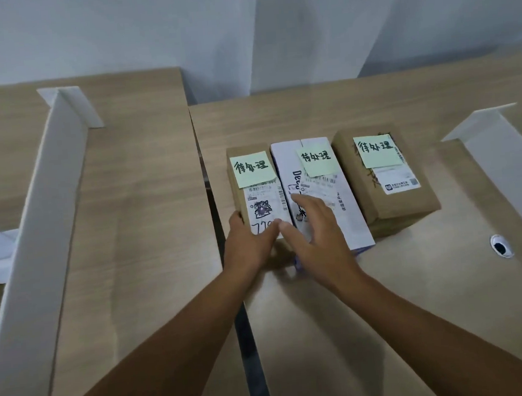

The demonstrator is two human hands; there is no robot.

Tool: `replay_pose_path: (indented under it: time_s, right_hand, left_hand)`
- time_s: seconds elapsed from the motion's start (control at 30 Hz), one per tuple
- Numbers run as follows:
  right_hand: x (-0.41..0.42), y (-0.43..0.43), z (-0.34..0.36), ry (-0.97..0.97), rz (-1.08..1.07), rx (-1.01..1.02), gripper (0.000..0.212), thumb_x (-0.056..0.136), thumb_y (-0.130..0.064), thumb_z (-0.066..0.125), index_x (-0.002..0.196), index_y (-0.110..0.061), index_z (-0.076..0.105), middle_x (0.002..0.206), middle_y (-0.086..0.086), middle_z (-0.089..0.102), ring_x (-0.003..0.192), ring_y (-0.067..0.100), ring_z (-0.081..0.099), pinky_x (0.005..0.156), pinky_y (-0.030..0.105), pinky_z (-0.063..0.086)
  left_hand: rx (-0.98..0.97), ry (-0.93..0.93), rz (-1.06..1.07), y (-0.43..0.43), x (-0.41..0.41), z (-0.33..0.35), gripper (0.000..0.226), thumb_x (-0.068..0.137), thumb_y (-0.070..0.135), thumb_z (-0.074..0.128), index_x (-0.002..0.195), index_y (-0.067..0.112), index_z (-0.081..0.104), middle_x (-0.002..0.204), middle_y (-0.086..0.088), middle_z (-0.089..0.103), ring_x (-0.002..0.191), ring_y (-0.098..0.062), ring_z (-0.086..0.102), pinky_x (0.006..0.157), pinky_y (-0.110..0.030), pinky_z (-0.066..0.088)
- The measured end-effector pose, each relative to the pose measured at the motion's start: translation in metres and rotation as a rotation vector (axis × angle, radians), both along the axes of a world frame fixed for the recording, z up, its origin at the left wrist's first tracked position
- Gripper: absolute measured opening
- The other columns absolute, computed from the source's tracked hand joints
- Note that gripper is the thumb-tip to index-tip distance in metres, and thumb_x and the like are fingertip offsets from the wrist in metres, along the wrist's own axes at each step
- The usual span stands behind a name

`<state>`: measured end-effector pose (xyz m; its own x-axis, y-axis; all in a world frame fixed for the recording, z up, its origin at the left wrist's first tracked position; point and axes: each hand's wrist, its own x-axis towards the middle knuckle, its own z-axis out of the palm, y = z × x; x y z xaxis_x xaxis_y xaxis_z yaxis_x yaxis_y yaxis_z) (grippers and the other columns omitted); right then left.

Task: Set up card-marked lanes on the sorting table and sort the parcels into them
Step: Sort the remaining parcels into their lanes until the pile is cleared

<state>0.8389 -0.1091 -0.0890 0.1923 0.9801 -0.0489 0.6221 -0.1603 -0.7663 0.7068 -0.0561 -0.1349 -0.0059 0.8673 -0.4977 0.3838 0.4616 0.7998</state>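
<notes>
Two hands, left beside right, atop parcels

Pale curtain, cable grommet.

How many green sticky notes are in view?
3: left note on the left box, middle note on the white box, right note on the right box. Possibly another cut off far left.

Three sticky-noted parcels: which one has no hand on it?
The rightmost brown parcel. The left hand holds the leftmost brown parcel; the right hand rests on the white middle parcel.
</notes>
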Motion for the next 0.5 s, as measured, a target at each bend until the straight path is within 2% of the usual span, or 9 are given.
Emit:
replay_pose_path:
  time_s: [0.07,0.13,0.27,0.4,0.5]
  right_hand:
    - [-0.005,-0.002,-0.003,0.008,0.02,0.01,0.051,0.1,-0.042,0.059,0.146,-0.027,0.044,0.14,-0.018,0.045,0.132,-0.004,0.038,0.109,0.019,0.033]
    - [-0.011,-0.003,-0.003,0.008,0.055,0.012,0.055,0.098,-0.046,0.058,0.147,-0.028,0.042,0.141,-0.018,0.045,0.131,-0.005,0.039,0.105,0.014,0.033]
    - [-0.023,0.0,-0.007,-0.014,0.122,-0.026,0.062,0.097,-0.048,0.06,0.151,-0.027,0.038,0.147,-0.011,0.044,0.135,0.003,0.04,0.111,0.03,0.041]
    - [-0.035,0.01,-0.018,-0.053,0.121,-0.143,0.069,0.098,-0.05,0.059,0.156,-0.027,0.028,0.157,-0.007,0.036,0.141,0.009,0.037,0.115,0.036,0.039]
    - [-0.04,0.018,-0.023,0.056,0.163,-0.232,0.066,0.099,-0.047,0.058,0.156,-0.035,0.027,0.155,-0.01,0.044,0.138,0.009,0.045,0.115,0.039,0.041]
  left_hand:
    - [-0.017,-0.038,0.022,0.001,-0.005,-0.003,0.074,0.081,0.047,0.08,0.141,0.023,0.043,0.125,0.006,0.068,0.107,-0.018,0.066,0.095,-0.041,0.055]
    - [-0.028,-0.057,0.032,0.002,-0.014,-0.003,0.069,0.08,0.044,0.081,0.136,0.025,0.046,0.122,0.007,0.069,0.108,-0.018,0.067,0.096,-0.045,0.056]
    - [-0.042,-0.071,0.061,-0.006,-0.04,-0.004,0.07,0.08,0.044,0.082,0.136,0.026,0.044,0.119,0.01,0.068,0.107,-0.016,0.067,0.094,-0.047,0.057]
    - [0.009,-0.062,0.05,-0.015,-0.054,-0.002,0.068,0.082,0.045,0.081,0.136,0.031,0.042,0.115,0.017,0.067,0.101,-0.005,0.065,0.086,-0.034,0.057]
    - [0.089,-0.067,-0.006,-0.02,-0.062,0.002,0.053,0.084,0.048,0.077,0.127,0.04,0.048,0.113,0.021,0.067,0.1,0.001,0.065,0.078,-0.025,0.054]
